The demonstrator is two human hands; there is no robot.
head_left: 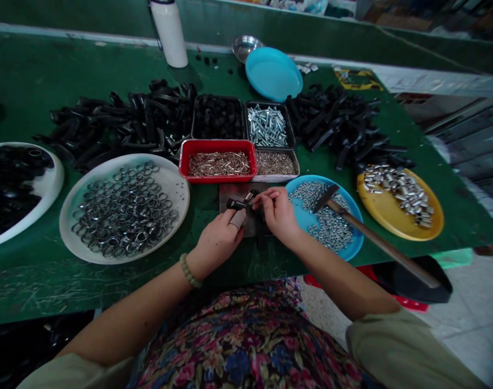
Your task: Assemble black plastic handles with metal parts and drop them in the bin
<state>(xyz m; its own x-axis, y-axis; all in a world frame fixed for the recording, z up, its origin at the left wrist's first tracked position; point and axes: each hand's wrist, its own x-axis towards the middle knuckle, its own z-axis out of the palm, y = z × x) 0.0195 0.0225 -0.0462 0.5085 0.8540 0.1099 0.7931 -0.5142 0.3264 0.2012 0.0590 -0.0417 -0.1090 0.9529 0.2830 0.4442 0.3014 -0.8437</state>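
My left hand point(222, 235) is closed around a small black part point(239, 205) with a shiny metal piece at its top. It holds the part over a flat metal plate point(227, 193) on the bench. At the part's right side, my right hand point(279, 215) has its thumb and fingers pinched together; whatever they grip is too small to make out. Just beyond the hands stand a red tray point(183, 162) of thin metal pins and a smaller tray point(292, 177) of tiny rivets. Right of my right hand, a blue plate point(302, 219) carries small nuts, with a hammer point(366, 231) lying across it.
Metal rings fill a white plate point(74, 237) at left, beside a bowl point(54, 189) of black parts. Black handle-shaped pieces point(149, 116) and another such heap point(339, 121) lie behind. Screws point(270, 125), a yellow plate point(382, 221) of metal sleeves and a bottle point(171, 35) stand around.
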